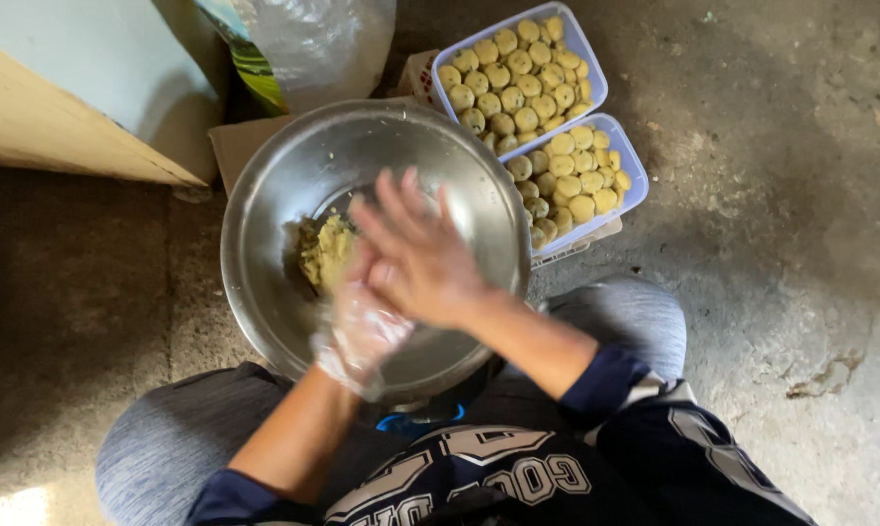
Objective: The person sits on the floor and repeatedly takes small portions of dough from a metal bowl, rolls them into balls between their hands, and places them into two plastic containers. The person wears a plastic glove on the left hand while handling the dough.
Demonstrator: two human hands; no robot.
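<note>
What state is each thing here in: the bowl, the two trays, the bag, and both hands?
Steel bowl: nearly empty, a small lump of yellow dough left inside.
Upper tray: uncovered, packed with dough balls.
Lower tray: uncovered, nearly full of dough balls.
Plastic bag: slumped behind the bowl.
Left hand: in a clear plastic glove, under the right.
Right hand: bare, fingers spread, pressed on the left.
</note>
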